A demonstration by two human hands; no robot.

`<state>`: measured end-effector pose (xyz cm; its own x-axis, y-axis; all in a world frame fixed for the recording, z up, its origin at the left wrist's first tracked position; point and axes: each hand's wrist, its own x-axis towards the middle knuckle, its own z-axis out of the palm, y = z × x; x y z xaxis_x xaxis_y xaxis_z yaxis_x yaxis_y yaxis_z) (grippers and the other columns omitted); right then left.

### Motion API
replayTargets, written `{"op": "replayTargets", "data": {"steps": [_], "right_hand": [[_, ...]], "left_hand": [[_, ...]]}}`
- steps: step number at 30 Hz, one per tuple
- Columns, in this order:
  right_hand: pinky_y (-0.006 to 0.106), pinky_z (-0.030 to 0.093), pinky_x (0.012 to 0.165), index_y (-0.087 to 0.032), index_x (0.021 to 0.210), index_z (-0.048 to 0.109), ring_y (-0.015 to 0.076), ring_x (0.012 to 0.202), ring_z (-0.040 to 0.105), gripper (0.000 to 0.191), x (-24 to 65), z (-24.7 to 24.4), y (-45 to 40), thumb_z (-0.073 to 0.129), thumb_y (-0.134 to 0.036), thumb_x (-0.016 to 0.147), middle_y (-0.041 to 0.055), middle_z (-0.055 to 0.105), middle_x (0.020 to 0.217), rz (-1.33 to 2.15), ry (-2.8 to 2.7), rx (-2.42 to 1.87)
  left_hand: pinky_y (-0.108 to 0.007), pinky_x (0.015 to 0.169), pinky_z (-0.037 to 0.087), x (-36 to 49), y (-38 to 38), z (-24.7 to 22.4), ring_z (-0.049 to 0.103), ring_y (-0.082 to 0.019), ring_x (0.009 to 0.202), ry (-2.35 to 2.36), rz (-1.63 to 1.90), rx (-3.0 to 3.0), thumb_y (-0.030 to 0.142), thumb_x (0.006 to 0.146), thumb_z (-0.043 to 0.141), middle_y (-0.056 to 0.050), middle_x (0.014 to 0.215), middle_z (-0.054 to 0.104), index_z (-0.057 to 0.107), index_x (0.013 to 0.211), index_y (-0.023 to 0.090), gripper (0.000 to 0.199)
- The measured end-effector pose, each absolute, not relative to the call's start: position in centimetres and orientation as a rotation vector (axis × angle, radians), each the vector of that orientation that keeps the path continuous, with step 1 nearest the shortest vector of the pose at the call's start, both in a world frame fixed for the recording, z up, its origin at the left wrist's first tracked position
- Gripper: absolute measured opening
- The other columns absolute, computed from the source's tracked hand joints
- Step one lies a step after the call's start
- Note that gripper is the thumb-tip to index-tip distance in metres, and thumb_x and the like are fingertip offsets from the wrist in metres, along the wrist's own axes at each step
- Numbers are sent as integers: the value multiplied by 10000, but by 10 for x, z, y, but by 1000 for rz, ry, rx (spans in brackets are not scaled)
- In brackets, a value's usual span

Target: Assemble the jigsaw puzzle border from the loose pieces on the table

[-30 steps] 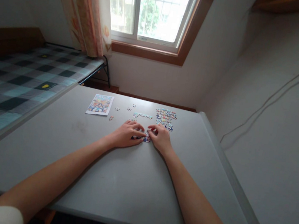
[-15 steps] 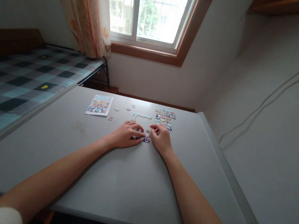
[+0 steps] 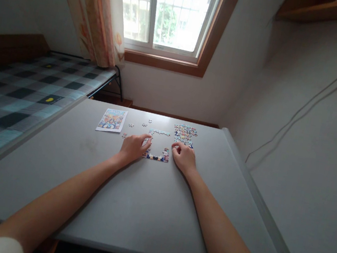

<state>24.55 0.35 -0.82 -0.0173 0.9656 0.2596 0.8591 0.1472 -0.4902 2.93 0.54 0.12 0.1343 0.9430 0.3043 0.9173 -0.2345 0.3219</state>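
Observation:
A partly assembled jigsaw puzzle border lies on the table, with bottom, top and side strips around a bare middle. My left hand rests over its left side, hiding part of that strip; thumb and forefinger are bent with a gap between them. Just right of the border is my right hand, its fingers curled and the fingertips pinched together. Whether a piece is between them is too small to tell. A pile of loose puzzle pieces spreads beyond the right hand.
The picture sheet lies at the table's far left. Single loose pieces are scattered between it and the border. The grey table has a raised right edge. A bed stands to the left, below the curtained window.
My left hand has moved left, off the bottom strip to the border's left side, uncovering the bottom strip. My right hand has shifted slightly right, away from the lower right corner.

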Motion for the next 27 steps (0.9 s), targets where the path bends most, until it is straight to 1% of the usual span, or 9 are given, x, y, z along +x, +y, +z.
{"op": "replayTargets", "data": {"steps": [6,11,19,23,27], "right_hand": [[285,365,741,-239,882,685,165,694,559,195,247,-8,3,513,-230,789,-3,638,673,271,-1922,-1712],[289,351,745,-239,883,686,163,701,556,193,247,-9,3,516,-233,792,-3,636,674,273,-1925,-1698],[287,331,750,-243,893,686,163,720,549,192,247,-9,1,516,-247,802,-4,636,692,278,-1938,-1696],[283,328,753,-240,900,687,167,740,550,189,246,-8,1,524,-239,804,-1,635,694,283,-1939,-1707],[282,321,754,-242,905,688,163,742,547,192,245,-7,0,523,-236,807,-1,637,708,288,-1942,-1715]], "left_hand": [[-285,691,442,24,10,4,642,-192,697,1990,603,2297,409,879,454,-21,702,686,663,1133,285,351],[-289,665,445,26,7,1,648,-208,695,1979,552,2342,414,876,453,-25,695,687,611,1219,303,393],[-311,654,456,27,3,0,658,-241,703,1967,534,2391,438,888,427,-45,715,692,600,1233,304,408],[-314,669,461,27,5,0,660,-238,724,2005,538,2351,430,886,433,-52,746,702,603,1230,289,408],[-309,701,463,26,7,-1,659,-224,760,2080,545,2262,385,890,415,-50,795,713,615,1216,273,397]]}}
